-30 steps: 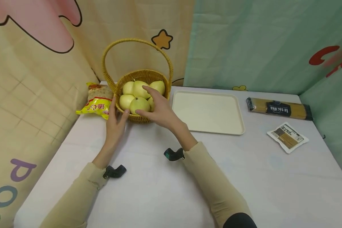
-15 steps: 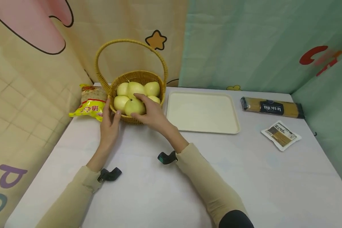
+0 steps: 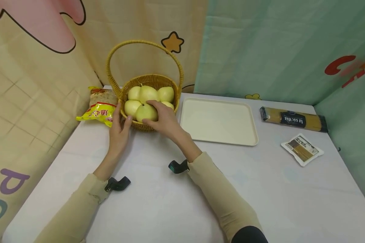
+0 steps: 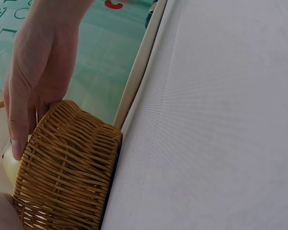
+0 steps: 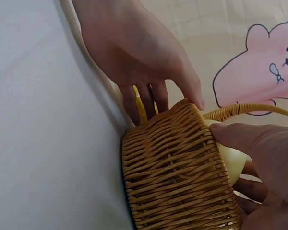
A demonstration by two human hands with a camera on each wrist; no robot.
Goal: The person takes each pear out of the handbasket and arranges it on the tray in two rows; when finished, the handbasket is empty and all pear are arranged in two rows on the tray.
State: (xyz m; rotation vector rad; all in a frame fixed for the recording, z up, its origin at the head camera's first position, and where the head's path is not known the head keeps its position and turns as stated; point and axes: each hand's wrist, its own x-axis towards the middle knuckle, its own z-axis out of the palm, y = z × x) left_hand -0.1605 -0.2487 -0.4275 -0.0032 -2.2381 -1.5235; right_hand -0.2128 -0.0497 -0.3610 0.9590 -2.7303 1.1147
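A wicker basket (image 3: 153, 79) with a tall hoop handle stands at the back left, full of several pale yellow-green pears (image 3: 148, 93). My left hand (image 3: 118, 138) holds the basket's near left side; in the right wrist view its thumb lies at the rim and its fingers are along the outer wicker (image 5: 177, 165). My right hand (image 3: 168, 123) grips the front pear (image 3: 145, 113), thumb on the near side and fingers over the far side. That pear still sits among the others inside the basket. In the left wrist view it is mostly hidden behind the basket wall (image 4: 67, 163).
A yellow-and-clear food bag (image 3: 101, 105) lies left of the basket. Right of it is a cream rectangular tray (image 3: 219, 119). Further right lie a pasta packet (image 3: 293, 119) and a small white-edged sachet (image 3: 302, 149). Curtains hang behind the white table (image 3: 158, 202).
My right hand has come down from hovering over the pears and closed around the front one. My left hand stays at the basket's side. The head view has shifted slightly.
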